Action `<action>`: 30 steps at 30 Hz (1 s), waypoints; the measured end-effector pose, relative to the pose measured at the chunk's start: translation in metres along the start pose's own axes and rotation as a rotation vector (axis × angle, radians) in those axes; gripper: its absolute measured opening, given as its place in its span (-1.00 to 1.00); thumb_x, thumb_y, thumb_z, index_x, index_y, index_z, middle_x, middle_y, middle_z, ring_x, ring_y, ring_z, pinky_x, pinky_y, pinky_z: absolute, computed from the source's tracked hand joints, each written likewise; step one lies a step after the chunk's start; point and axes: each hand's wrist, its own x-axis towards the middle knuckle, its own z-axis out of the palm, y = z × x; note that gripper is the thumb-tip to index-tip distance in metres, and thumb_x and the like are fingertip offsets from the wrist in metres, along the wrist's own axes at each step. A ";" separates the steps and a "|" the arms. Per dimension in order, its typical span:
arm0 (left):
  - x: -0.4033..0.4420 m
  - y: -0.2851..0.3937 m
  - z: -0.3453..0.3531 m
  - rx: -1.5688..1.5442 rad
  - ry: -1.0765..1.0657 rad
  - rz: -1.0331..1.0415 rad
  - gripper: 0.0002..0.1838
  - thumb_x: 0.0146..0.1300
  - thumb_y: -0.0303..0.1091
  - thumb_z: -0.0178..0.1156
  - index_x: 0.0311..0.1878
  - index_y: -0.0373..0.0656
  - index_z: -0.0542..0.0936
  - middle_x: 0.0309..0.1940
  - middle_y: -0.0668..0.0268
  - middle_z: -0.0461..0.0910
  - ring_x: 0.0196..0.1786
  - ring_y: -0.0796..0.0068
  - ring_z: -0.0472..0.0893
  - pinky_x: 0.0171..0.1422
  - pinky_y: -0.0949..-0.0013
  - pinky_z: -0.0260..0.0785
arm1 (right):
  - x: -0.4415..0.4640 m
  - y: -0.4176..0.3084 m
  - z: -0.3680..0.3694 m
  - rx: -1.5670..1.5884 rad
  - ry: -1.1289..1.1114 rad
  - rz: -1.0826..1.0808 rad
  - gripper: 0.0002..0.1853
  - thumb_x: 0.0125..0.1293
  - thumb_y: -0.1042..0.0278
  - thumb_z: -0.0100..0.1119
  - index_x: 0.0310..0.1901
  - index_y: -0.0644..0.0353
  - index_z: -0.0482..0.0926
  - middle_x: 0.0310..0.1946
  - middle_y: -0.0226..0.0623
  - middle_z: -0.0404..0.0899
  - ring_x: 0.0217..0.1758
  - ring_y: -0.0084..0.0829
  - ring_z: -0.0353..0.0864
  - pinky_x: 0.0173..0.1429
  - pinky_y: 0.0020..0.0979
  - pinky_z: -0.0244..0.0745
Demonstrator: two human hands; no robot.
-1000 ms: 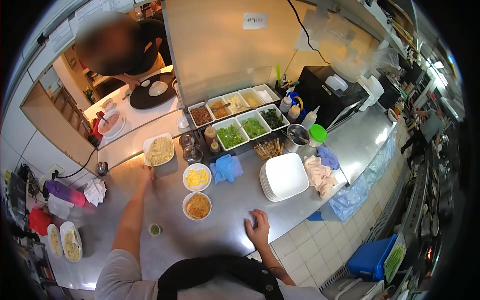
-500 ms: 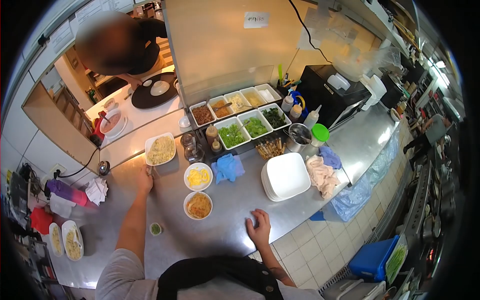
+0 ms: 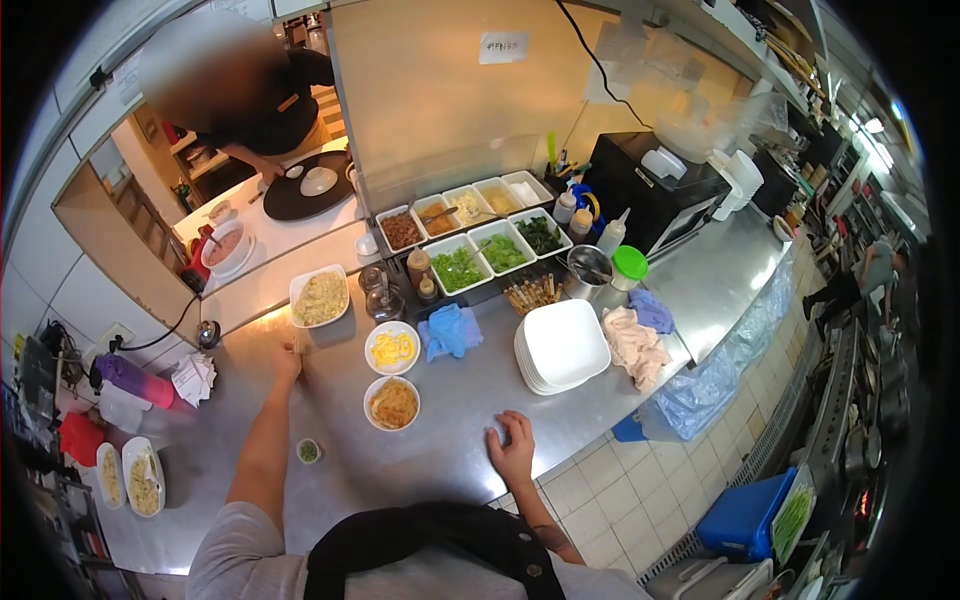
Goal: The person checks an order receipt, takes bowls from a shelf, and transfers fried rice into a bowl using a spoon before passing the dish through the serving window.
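Note:
On the left of the steel counter, my left hand is below a white dish of pale food; its fingers look bent, but what they may hold is too small to make out. My right hand rests at the counter's front edge with its fingers apart, holding nothing. Between my hands stand a bowl with yellow strips and a bowl of orange-brown food. A small cup of green bits sits nearer to me. Right of the bowls lies a blue cloth.
Ingredient trays line the counter's back. Stacked white plates stand right, beside a pink cloth. Two oval dishes are far left, below a purple bottle. Behind the opening, another person leans over a black tray.
The view has shifted slightly. My left hand has moved a little, staying below the white dish. My right hand stays at the counter edge. The person behind the opening has shifted slightly.

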 end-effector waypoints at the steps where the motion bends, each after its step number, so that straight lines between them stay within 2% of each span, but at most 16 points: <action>1: 0.006 -0.007 0.001 -0.078 -0.015 -0.021 -0.77 0.00 -0.57 0.17 -0.20 -0.28 0.56 -0.41 0.08 0.59 -0.30 0.15 0.59 -0.21 0.23 0.41 | 0.000 0.000 -0.001 -0.007 -0.006 -0.001 -0.74 0.06 0.42 0.26 -0.18 0.27 0.53 -0.09 -0.05 0.47 -0.04 -0.09 0.51 0.01 -0.28 0.47; 3: 0.004 -0.003 -0.005 -0.270 -0.064 -0.047 -0.77 0.03 -0.54 0.19 -0.18 -0.28 0.56 -0.43 0.20 0.59 -0.35 0.33 0.58 -0.27 0.33 0.41 | 0.000 -0.002 -0.003 -0.020 -0.017 -0.002 -0.74 0.07 0.42 0.26 -0.19 0.27 0.53 -0.09 -0.05 0.47 -0.04 -0.09 0.51 0.02 -0.28 0.47; 6: -0.058 0.091 -0.053 -0.572 -0.136 -0.015 -0.78 0.10 -0.51 0.19 -0.15 -0.26 0.56 -0.42 0.35 0.57 -0.39 0.57 0.53 -0.30 0.46 0.38 | 0.000 -0.003 -0.003 -0.004 -0.014 0.019 -0.75 0.07 0.42 0.25 -0.19 0.27 0.53 -0.10 -0.05 0.47 -0.04 -0.10 0.51 0.02 -0.28 0.47; 8: -0.112 0.140 -0.068 -0.721 -0.135 0.035 -0.80 0.14 -0.51 0.16 -0.14 -0.22 0.55 -0.43 0.41 0.54 -0.41 0.66 0.49 -0.30 0.52 0.37 | -0.001 -0.001 -0.001 -0.004 0.018 -0.015 -0.77 0.06 0.46 0.23 -0.21 0.27 0.53 -0.11 -0.10 0.48 -0.16 -0.20 0.52 -0.09 -0.35 0.47; 10: -0.156 0.159 -0.059 -0.741 -0.203 0.097 -0.81 0.15 -0.52 0.16 -0.14 -0.19 0.54 -0.42 0.44 0.53 -0.40 0.67 0.47 -0.28 0.55 0.36 | -0.002 0.001 0.000 -0.005 0.035 -0.051 -0.78 0.05 0.49 0.22 -0.22 0.26 0.52 -0.13 -0.12 0.48 -0.24 -0.26 0.52 -0.14 -0.39 0.47; 14: -0.255 0.191 -0.038 -0.799 -0.583 0.135 -0.85 0.15 -0.55 0.14 -0.20 -0.18 0.51 -0.41 0.49 0.50 -0.34 0.71 0.48 -0.25 0.58 0.36 | -0.003 0.008 0.001 -0.028 0.057 -0.108 -0.78 0.05 0.50 0.22 -0.22 0.27 0.51 -0.15 -0.14 0.48 -0.27 -0.28 0.51 -0.15 -0.40 0.46; 19: -0.319 0.187 -0.020 -0.885 -0.910 0.088 -0.84 0.21 -0.54 0.12 -0.13 -0.22 0.45 -0.33 0.38 0.58 -0.32 0.68 0.52 -0.24 0.55 0.36 | -0.004 0.001 -0.002 0.036 0.062 -0.091 -0.80 0.05 0.51 0.21 -0.24 0.27 0.51 -0.20 -0.16 0.49 -0.29 -0.29 0.51 -0.18 -0.40 0.46; 22: -0.332 0.175 -0.022 -0.890 -0.997 0.121 -0.82 0.24 -0.53 0.12 -0.10 -0.23 0.41 -0.29 0.31 0.61 -0.32 0.63 0.55 -0.24 0.54 0.39 | -0.006 0.005 -0.002 0.043 0.057 -0.074 -0.79 0.05 0.50 0.22 -0.24 0.28 0.51 -0.21 -0.15 0.49 -0.29 -0.27 0.51 -0.19 -0.38 0.46; 30: -0.340 0.163 -0.021 -0.886 -1.041 0.036 -0.79 0.23 -0.53 0.12 -0.09 -0.25 0.38 -0.27 0.28 0.60 -0.29 0.57 0.57 -0.21 0.50 0.42 | -0.006 0.003 -0.004 0.043 0.028 -0.055 -0.78 0.06 0.48 0.23 -0.22 0.28 0.51 -0.22 -0.14 0.48 -0.33 -0.26 0.50 -0.21 -0.36 0.44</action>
